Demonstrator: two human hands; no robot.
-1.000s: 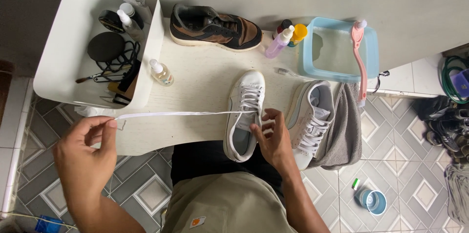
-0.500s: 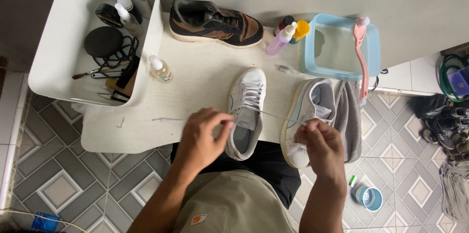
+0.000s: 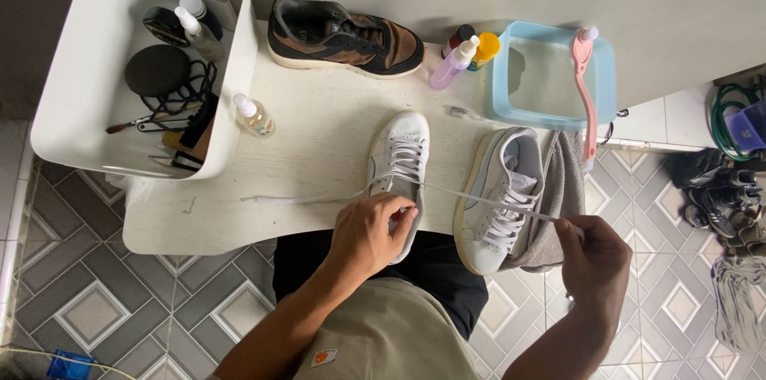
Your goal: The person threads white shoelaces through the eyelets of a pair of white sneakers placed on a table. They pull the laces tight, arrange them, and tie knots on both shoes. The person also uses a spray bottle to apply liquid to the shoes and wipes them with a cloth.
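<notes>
Pinched in the right hand (image 3: 594,256), the white lace (image 3: 487,199) ran taut across the table (image 3: 319,141). Left hand (image 3: 369,232) gripped the white shoe (image 3: 399,153) at its collar. Half a second earlier, both hands sat closer together; the right has since drawn lace outward.

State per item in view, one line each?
Left hand: grip on heel end of white shoe.
Right hand: pinching shoelace, taut.
White shoe: upright, partly laced.
Shoelace: stretched right; other end loose on table.
Second white shoe: on its side, laced.
Brown shoe: upright.
Blue basin: holds water.
</notes>
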